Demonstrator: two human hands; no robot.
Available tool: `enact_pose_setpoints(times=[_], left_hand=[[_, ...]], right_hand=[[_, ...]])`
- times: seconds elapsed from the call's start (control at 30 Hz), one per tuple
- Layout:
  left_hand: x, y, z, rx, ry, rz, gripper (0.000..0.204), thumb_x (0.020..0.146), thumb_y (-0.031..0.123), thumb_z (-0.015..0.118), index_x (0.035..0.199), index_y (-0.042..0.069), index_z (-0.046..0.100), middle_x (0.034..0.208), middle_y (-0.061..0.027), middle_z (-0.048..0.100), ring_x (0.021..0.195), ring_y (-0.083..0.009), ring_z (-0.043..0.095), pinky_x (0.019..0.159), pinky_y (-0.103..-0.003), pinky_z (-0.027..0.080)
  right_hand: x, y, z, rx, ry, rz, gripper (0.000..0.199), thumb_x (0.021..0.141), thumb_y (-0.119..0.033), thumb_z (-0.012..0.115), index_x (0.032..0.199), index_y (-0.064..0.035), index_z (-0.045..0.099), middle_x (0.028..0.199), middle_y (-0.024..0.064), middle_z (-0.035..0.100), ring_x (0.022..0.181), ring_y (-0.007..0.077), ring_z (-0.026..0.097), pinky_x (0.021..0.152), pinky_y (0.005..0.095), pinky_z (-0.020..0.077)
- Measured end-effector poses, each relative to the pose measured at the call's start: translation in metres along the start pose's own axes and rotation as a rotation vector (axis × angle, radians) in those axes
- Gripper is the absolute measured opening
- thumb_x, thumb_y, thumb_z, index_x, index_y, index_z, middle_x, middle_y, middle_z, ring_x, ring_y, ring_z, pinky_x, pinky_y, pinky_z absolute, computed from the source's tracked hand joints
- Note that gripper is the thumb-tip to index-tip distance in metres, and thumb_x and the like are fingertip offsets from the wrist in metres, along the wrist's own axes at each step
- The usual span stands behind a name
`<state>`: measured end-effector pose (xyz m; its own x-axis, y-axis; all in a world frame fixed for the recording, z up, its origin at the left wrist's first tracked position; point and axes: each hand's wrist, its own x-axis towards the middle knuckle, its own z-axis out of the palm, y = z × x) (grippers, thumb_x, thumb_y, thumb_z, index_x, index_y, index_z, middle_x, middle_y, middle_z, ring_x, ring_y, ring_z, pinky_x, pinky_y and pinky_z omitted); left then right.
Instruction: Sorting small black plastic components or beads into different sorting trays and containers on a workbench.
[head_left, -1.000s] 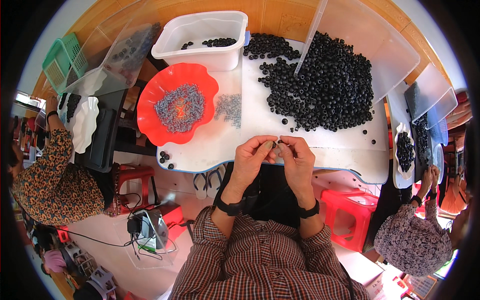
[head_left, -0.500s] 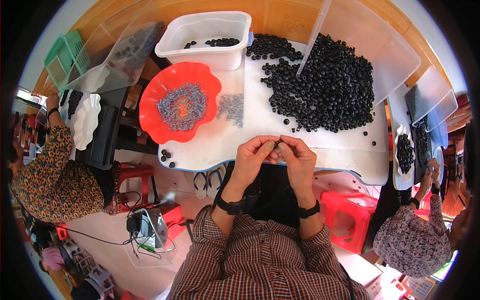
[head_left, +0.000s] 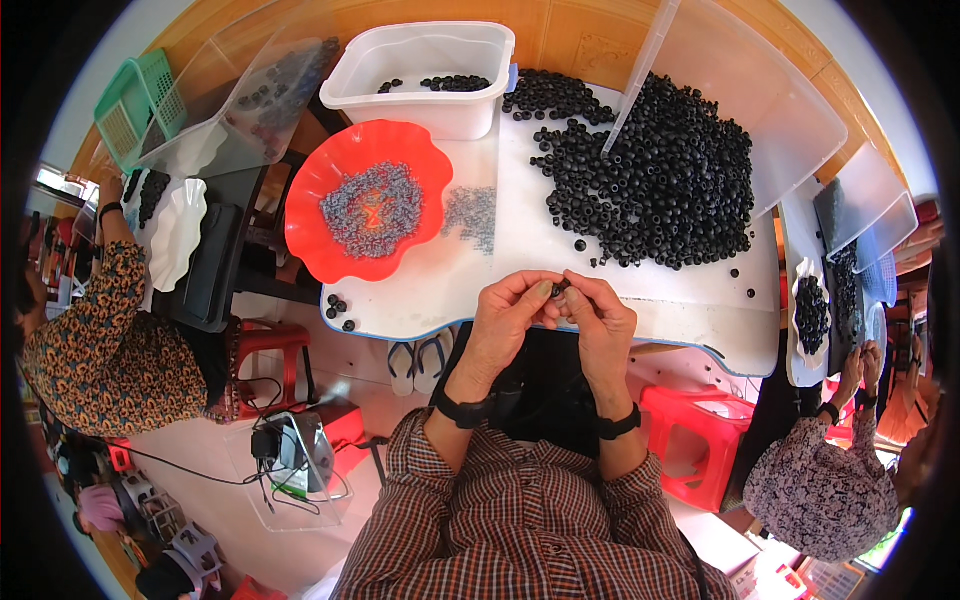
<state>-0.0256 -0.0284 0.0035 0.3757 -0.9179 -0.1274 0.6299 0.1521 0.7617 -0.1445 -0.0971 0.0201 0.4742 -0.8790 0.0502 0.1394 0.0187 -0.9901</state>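
1. While both hands meet just past the near edge of the table, fingertips of the left hand [head_left: 505, 315] and right hand [head_left: 605, 312] pinch a small black piece [head_left: 560, 288] between them; digits closed on it, its outline partly hidden.
2. Dark bands [head_left: 465, 412] sit on both wrists, below checked sleeves [head_left: 405, 500].
3. Beyond the hands, on the white table [head_left: 420, 305]: large heap of black pieces [head_left: 660, 190], rounded, many with a visible hole; a few strays lie at its near side.
4. Clear plastic bin [head_left: 790, 90] stands tilted against the heap's far right side.
5. To the left, red wavy-rimmed bowl [head_left: 310, 185] holding small greyish pieces [head_left: 350, 215]. Orange marking [head_left: 373, 216] shows at its centre, partly covered; cannot tell whether it is lettering or ornament.
6. More greyish pieces [head_left: 470, 215] lie on the table just right of the bowl.
7. Behind the bowl, white tub [head_left: 430, 118] with some black pieces inside.
8. Small cluster of black pieces [head_left: 340, 312] near the table's left front corner.
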Motion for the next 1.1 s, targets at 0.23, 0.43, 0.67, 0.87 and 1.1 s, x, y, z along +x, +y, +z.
enact_pose_setpoints(times=[0.23, 0.43, 0.67, 0.87, 1.1], left_hand=[[-0.0006, 0.0003, -0.0003, 0.018, -0.007, -0.005, 0.023, 0.099, 0.012, 0.054, 0.114, -0.003, 0.064, 0.082, -0.0049, 0.064, 0.072, -0.0104, 0.060, 0.065, -0.024, 0.052], [-0.0008, -0.0005, -0.0011, -0.030, -0.022, -0.003, 0.023, 0.099, 0.012, 0.054, 0.114, -0.003, 0.064, 0.083, -0.0055, 0.064, 0.072, -0.0110, 0.060, 0.065, -0.025, 0.052], [0.0002, -0.0017, -0.0020, -0.104, 0.009, 0.007, 0.024, 0.099, 0.012, 0.055, 0.115, -0.003, 0.063, 0.088, -0.0062, 0.065, 0.073, -0.0112, 0.060, 0.065, -0.024, 0.052], [-0.0002, -0.0012, -0.0031, -0.151, -0.002, 0.003, 0.024, 0.099, 0.012, 0.055, 0.115, -0.004, 0.063, 0.090, -0.0064, 0.066, 0.075, -0.0110, 0.061, 0.065, -0.024, 0.052], [-0.0003, -0.0038, -0.0028, -0.152, 0.003, 0.014, 0.023, 0.099, 0.012, 0.056, 0.115, -0.003, 0.063, 0.090, -0.0062, 0.066, 0.075, -0.0110, 0.061, 0.065, -0.024, 0.053]], right_hand=[[-0.0003, 0.0003, 0.0000, 0.003, 0.013, 0.022, 0.020, 0.092, 0.001, 0.061, 0.111, 0.0009, 0.068, 0.096, 0.0047, 0.062, 0.078, 0.0095, 0.063, 0.070, 0.0216, 0.0522], [0.0003, 0.0011, 0.0005, 0.009, 0.020, -0.003, 0.015, 0.090, 0.001, 0.064, 0.105, 0.0022, 0.068, 0.096, 0.0045, 0.062, 0.080, 0.0099, 0.063, 0.071, 0.0222, 0.0522], [-0.0011, 0.0024, 0.0011, 0.028, -0.011, -0.048, 0.012, 0.088, 0.002, 0.067, 0.100, 0.0032, 0.067, 0.100, 0.0055, 0.059, 0.085, 0.0112, 0.063, 0.075, 0.0231, 0.0522], [-0.0013, 0.0016, 0.0034, -0.028, -0.005, -0.126, 0.013, 0.088, 0.003, 0.066, 0.100, 0.0026, 0.067, 0.100, 0.0060, 0.059, 0.085, 0.0116, 0.062, 0.075, 0.0234, 0.0523], [-0.0008, 0.0020, 0.0032, -0.076, -0.005, -0.150, 0.012, 0.087, 0.002, 0.067, 0.099, 0.0023, 0.067, 0.099, 0.0058, 0.058, 0.084, 0.0116, 0.062, 0.074, 0.0230, 0.0520]])
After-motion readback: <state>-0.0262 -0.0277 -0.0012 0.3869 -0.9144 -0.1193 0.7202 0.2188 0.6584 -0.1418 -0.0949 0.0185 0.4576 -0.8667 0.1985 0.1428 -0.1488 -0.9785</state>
